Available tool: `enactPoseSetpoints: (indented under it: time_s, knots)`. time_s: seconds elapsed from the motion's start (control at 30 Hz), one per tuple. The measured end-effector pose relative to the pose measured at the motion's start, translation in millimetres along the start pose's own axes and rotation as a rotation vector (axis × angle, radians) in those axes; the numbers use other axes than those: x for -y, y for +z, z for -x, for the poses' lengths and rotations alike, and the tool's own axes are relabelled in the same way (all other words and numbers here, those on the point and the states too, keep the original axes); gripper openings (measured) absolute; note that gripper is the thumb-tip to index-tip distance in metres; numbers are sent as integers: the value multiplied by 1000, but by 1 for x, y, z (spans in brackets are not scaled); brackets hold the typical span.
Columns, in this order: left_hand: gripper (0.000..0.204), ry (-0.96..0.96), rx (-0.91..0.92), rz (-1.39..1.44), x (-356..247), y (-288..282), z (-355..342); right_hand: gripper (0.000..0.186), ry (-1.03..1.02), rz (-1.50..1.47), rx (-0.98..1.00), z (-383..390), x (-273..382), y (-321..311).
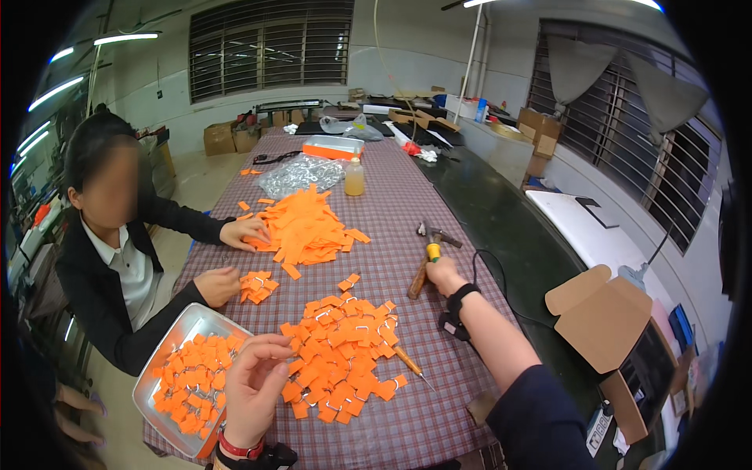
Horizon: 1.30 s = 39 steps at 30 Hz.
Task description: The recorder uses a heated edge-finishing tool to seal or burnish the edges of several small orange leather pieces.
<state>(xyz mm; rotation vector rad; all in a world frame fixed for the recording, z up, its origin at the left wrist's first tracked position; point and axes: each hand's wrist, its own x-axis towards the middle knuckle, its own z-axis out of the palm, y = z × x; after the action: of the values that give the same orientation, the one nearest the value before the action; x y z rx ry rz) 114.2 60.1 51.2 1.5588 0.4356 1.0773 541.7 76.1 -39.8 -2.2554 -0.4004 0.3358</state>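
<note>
While the right hand (444, 274) is closed around a yellow grip (433, 251), the left hand (257, 380) hangs half curled, its thumb and fingertips apart, between a metal tray (141, 389) and a pile of orange tabs with metal loops (337, 345). The pile lies just right of the left hand's fingertips; whether they touch its nearest tabs, I cannot tell. The right hand is well apart from the pile, farther up and to the right. A dark metal hammer head (442, 235) sits just beyond the right hand, and a wooden handle (417, 283) slants out beside it; I cannot tell how these join the yellow grip. An awl (409, 360) lies at the pile's right side, its point turned away from the tabs.

The cloth-covered surface (462, 345) shows a bare checked strip between the pile and its right edge, giving the right forearm side room. Beyond that edge runs a dark green bench (501, 227), with a black cord (502, 274) looping near the wrist. The left side is tighter: the tray, holding more looped tabs, stands by the left edge, close to the left wrist. A co-worker's hands (244, 233) rest by a heap of orange strips (309, 227) and a small cluster of tabs (258, 287).
</note>
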Motion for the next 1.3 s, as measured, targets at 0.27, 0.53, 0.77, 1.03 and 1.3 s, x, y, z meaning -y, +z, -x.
enactPoseSetpoints:
  time_s: [0.27, 0.53, 0.77, 1.03, 1.3]
  knots:
    - [19, -40, -49, -10, 8, -9, 1, 30, -109, 321, -39, 10, 19, 7]
    - [17, -54, 28, -34, 7, 1, 4, 38, -83, 180, 163, 104, 0, -40]
    - [17, -68, 70, -37, 17, -1, 5, 34, -349, -151, 44, 140, -45, -171]
    - [21, -99, 74, -48, 16, 4, 6, 33, -635, -147, -535, 60, -41, -360]
    - [21, -86, 16, -75, 15, -1, 6, 19, -704, -25, -238, 59, 12, -175]
